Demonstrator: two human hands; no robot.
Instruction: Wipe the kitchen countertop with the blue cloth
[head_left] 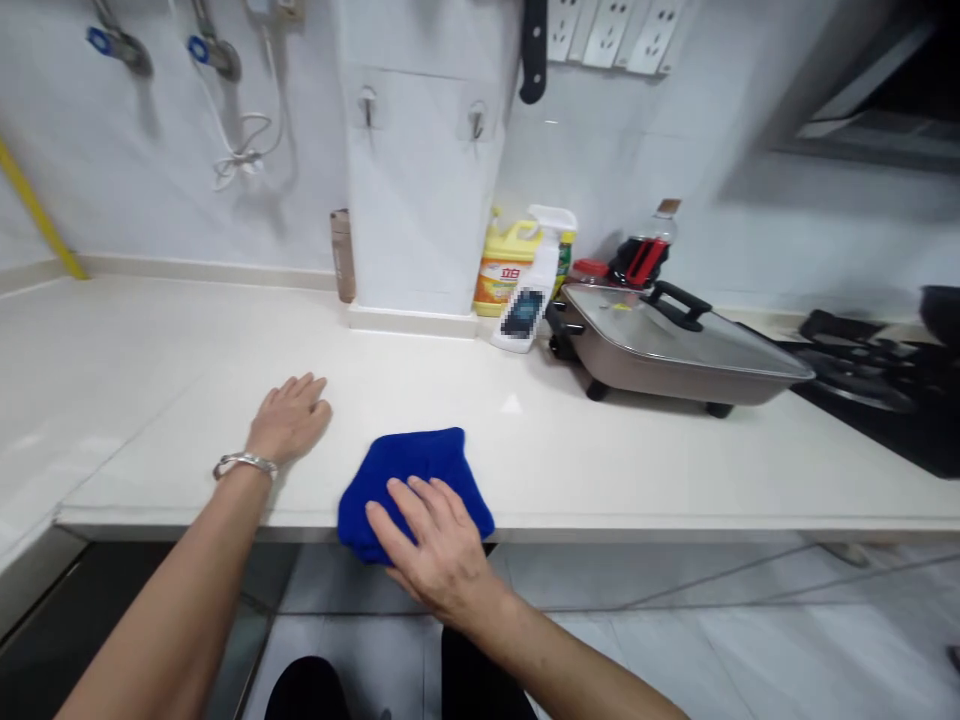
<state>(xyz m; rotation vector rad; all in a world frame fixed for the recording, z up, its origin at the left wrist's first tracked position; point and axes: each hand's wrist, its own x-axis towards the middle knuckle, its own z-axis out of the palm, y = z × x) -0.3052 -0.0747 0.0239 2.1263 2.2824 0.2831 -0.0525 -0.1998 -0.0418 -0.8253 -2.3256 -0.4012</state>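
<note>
A folded blue cloth [405, 460] lies on the white countertop [630, 470], its near side hanging slightly over the front edge. My right hand [439, 545] rests on the cloth, fingers across its top and holding it against the counter's edge. To the left, my left hand [291, 415] lies palm down on the bare counter, fingers stretched out, holding nothing. A silver bracelet [246, 462] circles the left wrist.
An electric pan [675, 370] with a glass lid stands right of the cloth, beside a gas stove [862, 375]. Along the wall are a white spray bottle [536, 275], a yellow detergent jug [495, 275], a dark sauce bottle [649, 255] and a brown tumbler [343, 255].
</note>
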